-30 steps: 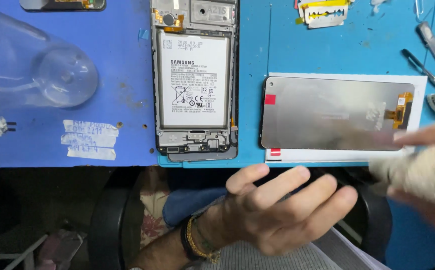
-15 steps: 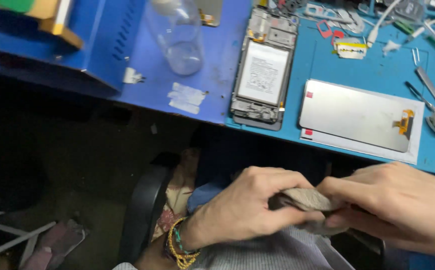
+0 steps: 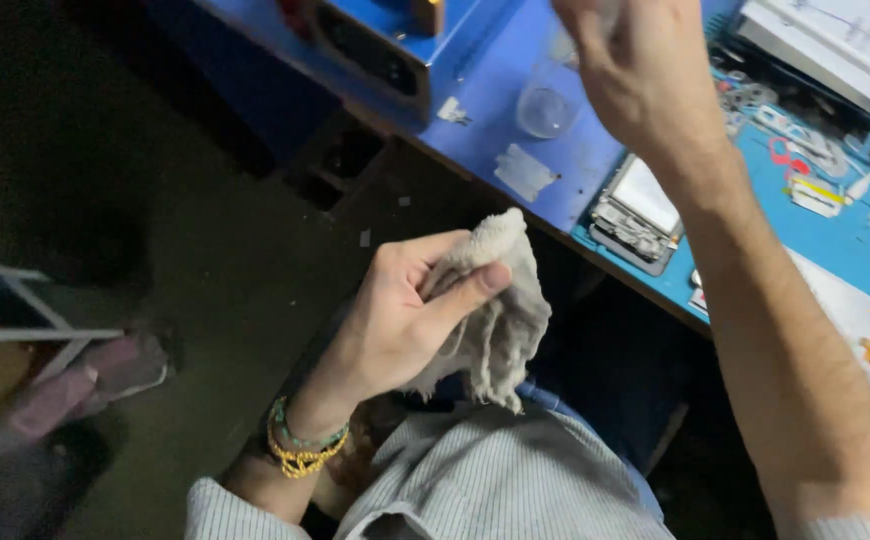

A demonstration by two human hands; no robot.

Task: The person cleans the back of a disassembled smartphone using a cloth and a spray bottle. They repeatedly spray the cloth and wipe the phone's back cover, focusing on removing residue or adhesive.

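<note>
Blue bench (image 3: 575, 190), dark floor (image 3: 185, 230) below

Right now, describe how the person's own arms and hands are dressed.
Both hands are bare, no gloves. The left hand has a stack of beaded bracelets at the wrist, gold and green, above a rolled pale striped sleeve. The right hand wears nothing visible; its forearm is bare down to a pale sleeve edge at the frame's bottom.

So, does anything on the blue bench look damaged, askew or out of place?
The phone lies opened, back cover off, at the very front edge of the blue bench. The clear bottle lies on its side. Small parts are scattered at the right.
</note>
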